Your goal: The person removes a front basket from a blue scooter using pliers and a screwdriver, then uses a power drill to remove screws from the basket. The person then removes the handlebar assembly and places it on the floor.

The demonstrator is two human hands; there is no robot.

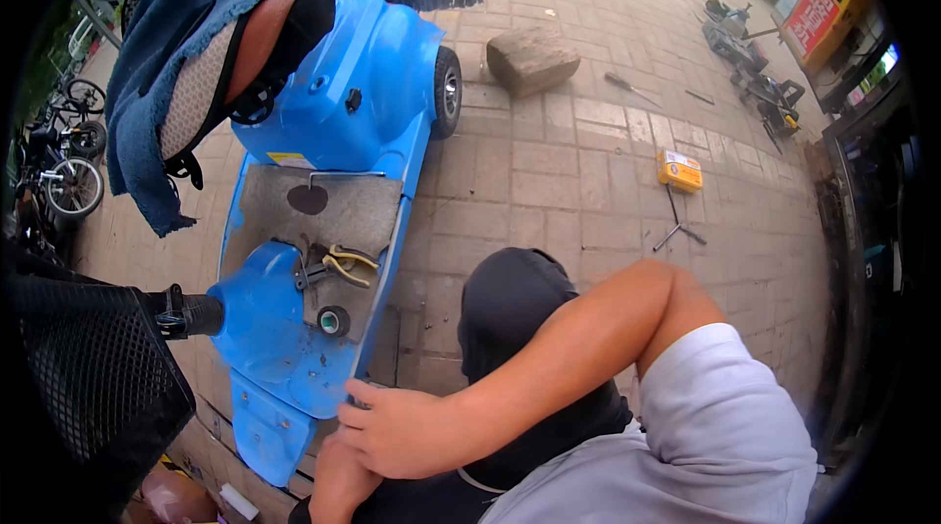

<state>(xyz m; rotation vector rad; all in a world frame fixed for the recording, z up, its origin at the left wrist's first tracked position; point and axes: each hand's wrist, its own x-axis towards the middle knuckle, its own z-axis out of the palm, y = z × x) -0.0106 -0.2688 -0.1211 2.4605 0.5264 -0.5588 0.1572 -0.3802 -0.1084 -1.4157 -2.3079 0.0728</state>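
Note:
Both hands are together at the near edge of a blue electric scooter's front body (338, 367). My right hand (402, 431) reaches across with its fingers curled in beside that edge; whatever they hold is hidden. Partly under it lies my left hand (341, 480), its fingers mostly covered. On the scooter's grey footboard mat (363, 205) rest yellow-handled pliers (348, 267) and other metal tools. A roll of black tape (333, 320) sits closer to my hands, among small loose screws. An L-shaped metal bar (348, 174) lies at the mat's far end.
Left of the footboard is a black mesh basket (98, 367); above it hangs a cloth-covered seat (221, 53). On the paving to the right are a wooden block (532, 61), a screwdriver-like tool (632, 88), a yellow box (679, 171) and a three-armed wrench (678, 225). Bicycles stand far left.

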